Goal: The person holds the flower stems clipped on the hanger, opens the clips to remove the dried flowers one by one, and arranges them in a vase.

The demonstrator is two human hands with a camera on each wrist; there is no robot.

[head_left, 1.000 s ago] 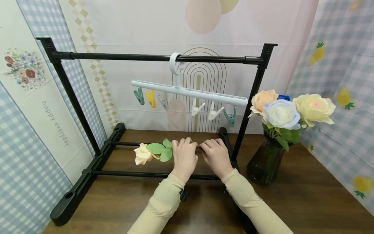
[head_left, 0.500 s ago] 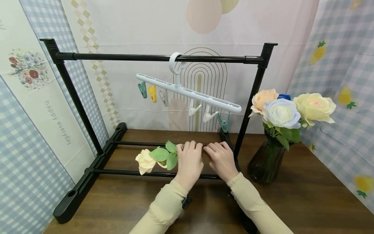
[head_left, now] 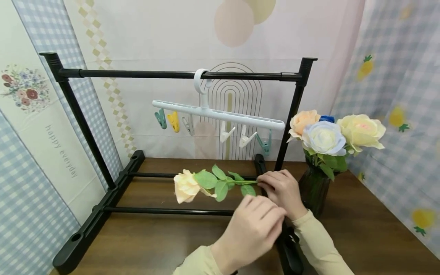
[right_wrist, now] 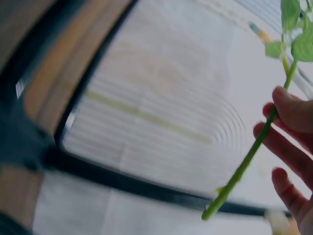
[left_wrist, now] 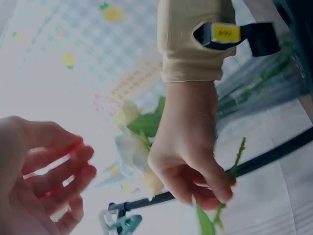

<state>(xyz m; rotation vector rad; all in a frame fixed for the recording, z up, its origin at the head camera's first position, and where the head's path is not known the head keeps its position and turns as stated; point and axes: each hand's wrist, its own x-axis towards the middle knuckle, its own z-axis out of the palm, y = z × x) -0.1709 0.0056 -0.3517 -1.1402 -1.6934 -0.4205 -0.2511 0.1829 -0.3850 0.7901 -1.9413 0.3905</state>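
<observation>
A peach artificial rose [head_left: 187, 186] with green leaves lies sideways in the air below the clothes hanger, bloom toward the left. My right hand [head_left: 283, 193] pinches its green stem [right_wrist: 249, 157] between thumb and fingers; in the right wrist view the bare stem end sticks out past the fingertips. Nearer to me, in front of the right hand, is my left hand [head_left: 252, 231]. Its fingers are loosely curled, and the left wrist view shows that same left hand [left_wrist: 49, 166] holding nothing, apart from the stem.
A white clothes hanger [head_left: 220, 114] with several coloured clips hangs from a black rack [head_left: 137, 73]. On the right, a dark glass vase [head_left: 311, 187] holds several artificial flowers [head_left: 324, 138]. The rack's lower bars [head_left: 165, 211] cross above the brown table [head_left: 154, 240].
My left hand has let go of the rose and come back toward me and to the right. My right hand has moved right with the rose, exposing more stem. The hanger has swivelled.
</observation>
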